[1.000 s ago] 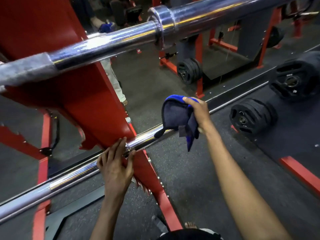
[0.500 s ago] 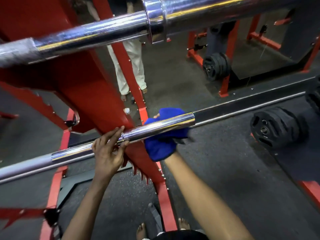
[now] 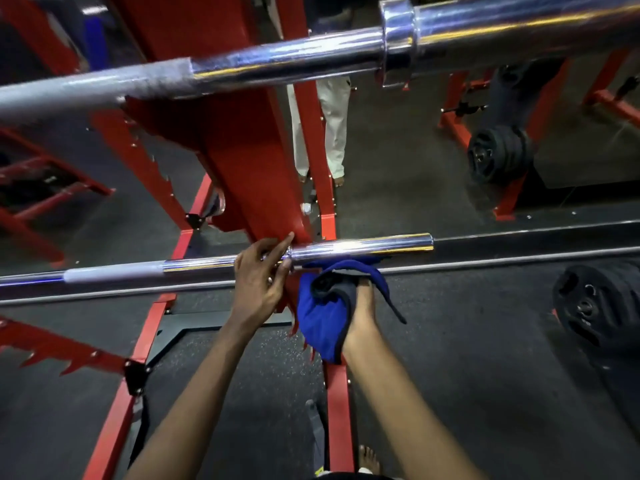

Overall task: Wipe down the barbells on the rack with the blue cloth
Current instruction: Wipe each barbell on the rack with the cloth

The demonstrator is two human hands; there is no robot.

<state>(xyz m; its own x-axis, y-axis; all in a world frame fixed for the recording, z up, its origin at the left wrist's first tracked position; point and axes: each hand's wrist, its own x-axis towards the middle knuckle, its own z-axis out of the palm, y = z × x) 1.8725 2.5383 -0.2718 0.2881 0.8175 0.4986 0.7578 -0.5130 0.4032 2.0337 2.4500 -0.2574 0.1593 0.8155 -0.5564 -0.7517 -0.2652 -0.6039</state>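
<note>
The lower barbell (image 3: 363, 245) lies across the red rack (image 3: 242, 150), its chrome sleeve ending at the right. My left hand (image 3: 259, 271) rests on this bar at the collar, with the fingers laid over it and the index finger pointing up. My right hand (image 3: 362, 299) grips the bunched blue cloth (image 3: 322, 320) just below the sleeve, beside the collar. The cloth's upper edge touches the underside of the sleeve, and one flap hangs to the right. A thicker upper barbell (image 3: 277, 60) crosses the top of the view.
Black weight plates hang on a peg at the right (image 3: 595, 303) and on a farther rack (image 3: 495, 157). A person in white trousers (image 3: 332, 126) stands behind the upright. A toothed red bar (image 3: 69, 351) juts out at lower left. The floor is dark rubber.
My right hand brought the cloth from past the bar's end to under the sleeve, then lower and closer to the collar. My left hand stayed on the bar.
</note>
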